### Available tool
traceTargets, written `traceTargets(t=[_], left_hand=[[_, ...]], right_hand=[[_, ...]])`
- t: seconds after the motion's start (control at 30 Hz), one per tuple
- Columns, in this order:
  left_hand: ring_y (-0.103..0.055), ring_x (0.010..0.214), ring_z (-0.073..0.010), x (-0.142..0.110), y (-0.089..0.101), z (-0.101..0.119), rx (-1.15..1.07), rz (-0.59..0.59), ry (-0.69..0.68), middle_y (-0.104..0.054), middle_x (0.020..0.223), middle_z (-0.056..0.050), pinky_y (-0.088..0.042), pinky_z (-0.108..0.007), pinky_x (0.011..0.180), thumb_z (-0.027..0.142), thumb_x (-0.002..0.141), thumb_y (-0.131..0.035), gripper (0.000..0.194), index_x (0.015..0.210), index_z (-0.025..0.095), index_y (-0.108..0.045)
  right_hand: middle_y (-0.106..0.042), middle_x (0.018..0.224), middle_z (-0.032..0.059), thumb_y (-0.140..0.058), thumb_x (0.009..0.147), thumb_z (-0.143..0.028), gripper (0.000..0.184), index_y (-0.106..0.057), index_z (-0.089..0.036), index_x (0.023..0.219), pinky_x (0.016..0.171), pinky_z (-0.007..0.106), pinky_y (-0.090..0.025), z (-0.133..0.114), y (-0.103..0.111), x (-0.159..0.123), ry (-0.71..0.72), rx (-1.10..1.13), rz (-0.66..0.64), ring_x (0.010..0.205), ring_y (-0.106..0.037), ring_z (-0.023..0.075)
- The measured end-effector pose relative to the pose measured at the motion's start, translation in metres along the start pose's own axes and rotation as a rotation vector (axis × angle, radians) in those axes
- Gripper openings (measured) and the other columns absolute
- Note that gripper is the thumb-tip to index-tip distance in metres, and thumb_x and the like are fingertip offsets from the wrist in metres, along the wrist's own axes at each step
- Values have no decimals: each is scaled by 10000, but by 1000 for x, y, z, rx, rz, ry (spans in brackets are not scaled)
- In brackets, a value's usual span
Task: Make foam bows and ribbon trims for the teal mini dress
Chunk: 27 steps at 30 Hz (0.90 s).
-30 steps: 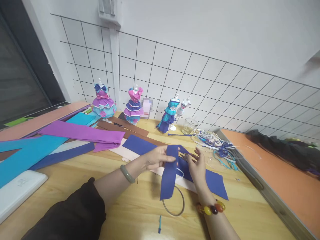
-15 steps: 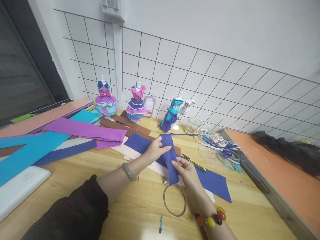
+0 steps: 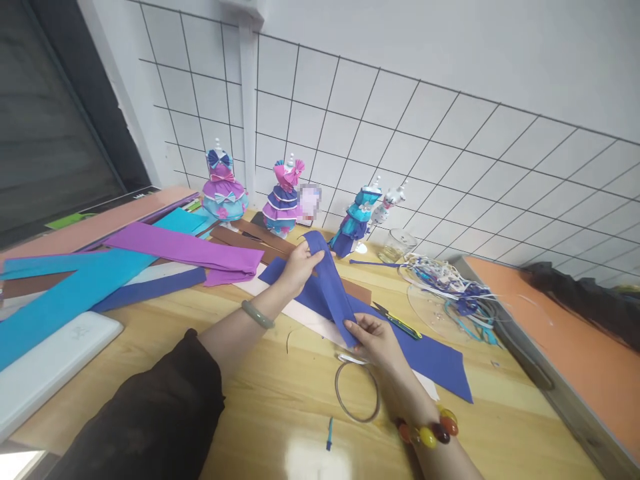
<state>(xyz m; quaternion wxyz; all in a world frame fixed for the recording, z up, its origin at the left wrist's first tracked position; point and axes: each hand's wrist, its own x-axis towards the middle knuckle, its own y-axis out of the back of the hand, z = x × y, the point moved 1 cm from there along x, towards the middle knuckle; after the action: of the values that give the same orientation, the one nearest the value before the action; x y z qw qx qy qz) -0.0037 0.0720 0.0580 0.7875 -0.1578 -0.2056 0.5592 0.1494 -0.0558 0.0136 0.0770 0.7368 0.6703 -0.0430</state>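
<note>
A dark blue strip, of crepe paper or cloth, is stretched slantwise between my hands. My left hand pinches its upper end, and my right hand grips its lower end between thumb and fingers. Beneath it on the table lies a longer blue piece over a pale pink strip. Thread snips with yellow-green handles rest on the blue piece beside my right hand. A thin ring lies on the wood below, with a small blue-teal scrap nearer me.
Purple and turquoise strips overlap at the left, beside a white flat device. Small dressed mannequins stand along the wire grid. A glass bowl and tangled ribbon scraps are at the right, near an orange-lined tray.
My right hand has left the snips on the blue piece and taken the strip's lower end. The strip has gone from hanging to being drawn out between both hands. The view has shifted slightly.
</note>
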Motion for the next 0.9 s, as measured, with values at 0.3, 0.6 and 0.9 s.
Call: traceTargets(t=[0.3, 0.6, 0.9], left_hand=[[-592, 670, -123, -7, 4, -39, -53, -75, 283, -611, 751, -25, -481, -315, 686, 157, 674, -613, 202, 852, 143, -519], [-609, 670, -149, -21, 0, -56, -17, -228, 575, -634, 715, -47, -481, -378, 720, 118, 650, -611, 134, 782, 113, -589], [-610, 732, -270, -12, 15, -13, 827, -178, 500, -576, 542, -99, -468, -439, 698, 280, 700, -551, 235, 514, 139, -524]], right_hand=[[-528, 420, -33, -689, 572, -487, 406, -562, -148, 757, 345, 180, -263, 13, -1, 2, -101, -52, 87, 330, -410, 79], [-561, 456, -42, -751, 523, -394, 462, -525, -169, 857, 359, 149, -364, 15, 0, 0, -197, 38, 130, 386, -488, 85], [-550, 490, -42, -689, 623, -410, 558, -488, -168, 1084, 345, 145, -343, 7, -3, -9, -96, -53, 94, 376, -440, 72]])
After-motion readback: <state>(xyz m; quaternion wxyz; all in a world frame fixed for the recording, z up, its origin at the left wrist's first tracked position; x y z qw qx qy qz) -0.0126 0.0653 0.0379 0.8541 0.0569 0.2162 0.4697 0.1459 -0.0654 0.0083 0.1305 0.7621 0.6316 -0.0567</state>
